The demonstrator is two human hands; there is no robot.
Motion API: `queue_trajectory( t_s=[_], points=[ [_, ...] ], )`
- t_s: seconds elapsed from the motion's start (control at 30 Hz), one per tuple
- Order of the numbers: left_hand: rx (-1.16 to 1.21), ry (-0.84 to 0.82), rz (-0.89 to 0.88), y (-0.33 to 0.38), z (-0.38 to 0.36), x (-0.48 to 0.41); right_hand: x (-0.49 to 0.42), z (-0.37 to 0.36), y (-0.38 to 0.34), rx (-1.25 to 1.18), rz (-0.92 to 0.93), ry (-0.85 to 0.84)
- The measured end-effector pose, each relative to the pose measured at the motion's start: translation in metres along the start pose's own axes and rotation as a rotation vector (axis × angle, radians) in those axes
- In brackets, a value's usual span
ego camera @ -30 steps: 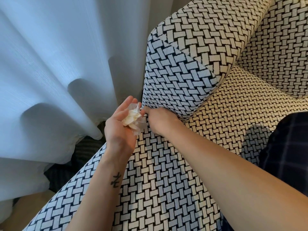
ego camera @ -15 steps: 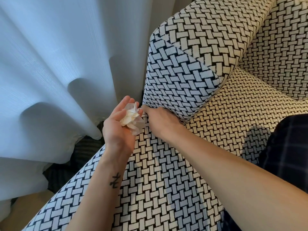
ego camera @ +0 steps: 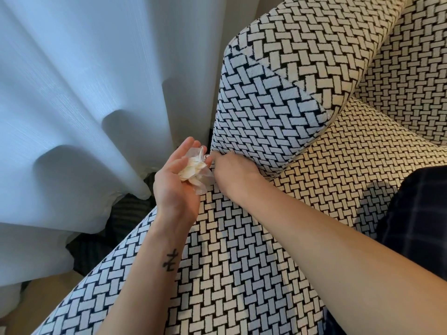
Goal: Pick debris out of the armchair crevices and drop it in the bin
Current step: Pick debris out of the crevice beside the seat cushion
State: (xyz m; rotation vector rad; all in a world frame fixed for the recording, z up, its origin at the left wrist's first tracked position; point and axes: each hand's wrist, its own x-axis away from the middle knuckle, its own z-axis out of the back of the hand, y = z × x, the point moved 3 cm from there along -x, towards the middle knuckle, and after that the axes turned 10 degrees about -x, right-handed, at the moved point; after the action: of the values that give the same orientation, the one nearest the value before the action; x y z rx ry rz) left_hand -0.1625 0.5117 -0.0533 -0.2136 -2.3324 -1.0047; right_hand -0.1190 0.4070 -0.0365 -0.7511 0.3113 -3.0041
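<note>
While right hand point(ego camera: 232, 169) stays in crevice point(ego camera: 290, 162), grip unseen, relaxed left hand point(ego camera: 173, 187) cradles debris point(ego camera: 193, 169).

Crumpled white debris point(ego camera: 193, 169), perhaps tissue, sits in the left hand point(ego camera: 174, 187) beside the armchair point(ego camera: 266, 112) crevice.
</note>
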Motion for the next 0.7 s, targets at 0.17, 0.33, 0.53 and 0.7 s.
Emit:
queue_trajectory(
  t_s=[0.17,0.33,0.53,0.7],
  points=[
    [-0.04,-0.002,0.003,0.002,0.002,0.0,0.007,0.002,0.004,-0.023,0.063,0.021],
    [0.007,0.009,-0.017,0.005,0.0,0.001,-0.004,0.005,-0.001,-0.084,0.006,-0.106],
    [0.079,0.031,-0.009,0.006,0.0,0.0,-0.028,0.006,-0.01,0.062,-0.075,-0.318],
    [0.088,0.035,-0.011,0.006,0.002,0.0,-0.017,0.0,-0.007,0.082,-0.055,-0.18]
  ],
)
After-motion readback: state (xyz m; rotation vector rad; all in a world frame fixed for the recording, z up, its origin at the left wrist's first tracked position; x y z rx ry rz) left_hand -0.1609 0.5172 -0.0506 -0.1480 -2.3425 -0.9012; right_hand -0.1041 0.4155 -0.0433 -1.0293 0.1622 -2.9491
